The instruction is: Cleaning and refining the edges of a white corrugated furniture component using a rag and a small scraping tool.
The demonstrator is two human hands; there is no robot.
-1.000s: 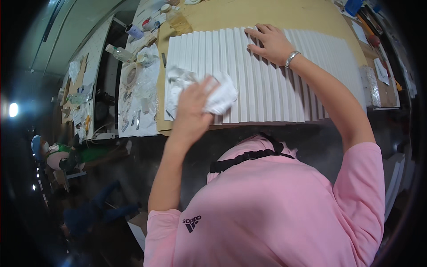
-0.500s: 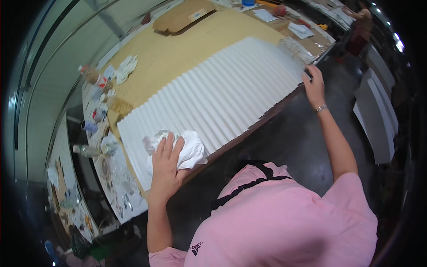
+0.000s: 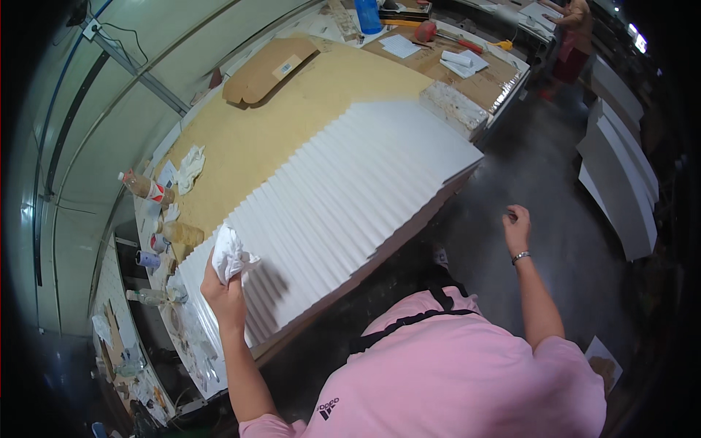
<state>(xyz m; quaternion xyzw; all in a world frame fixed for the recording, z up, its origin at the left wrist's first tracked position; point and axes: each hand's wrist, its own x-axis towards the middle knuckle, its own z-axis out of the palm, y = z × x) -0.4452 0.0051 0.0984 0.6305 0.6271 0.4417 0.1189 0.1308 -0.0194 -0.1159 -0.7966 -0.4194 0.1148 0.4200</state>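
My left hand (image 3: pixel 223 293) grips a crumpled white cloth (image 3: pixel 229 257), raised over the left end of a white ribbed panel (image 3: pixel 314 212). The cloth's shadow falls on the ribs. Parallel ridges cross most of the panel, while its far right end is smooth. Beneath it lies a yellowish board (image 3: pixel 270 139) on the worktable. Away from the panel's front edge, my right hand (image 3: pixel 517 230) hangs over the dark floor. Its fingers are loosely bent, with nothing visible in them.
Plastic bottles (image 3: pixel 146 187) and small containers line the table's left side, near a crumpled glove-like cloth (image 3: pixel 191 168). Brown cardboard (image 3: pixel 266 71) lies at the back. A whitish block (image 3: pixel 454 108) sits beyond the panel. White curved sheets (image 3: pixel 617 171) stand at right; another person (image 3: pixel 575 40) works far right.
My left hand has lifted the cloth off the panel and moved left. My right hand has left the panel's far right edge and dropped nearer to me. The view has shifted.
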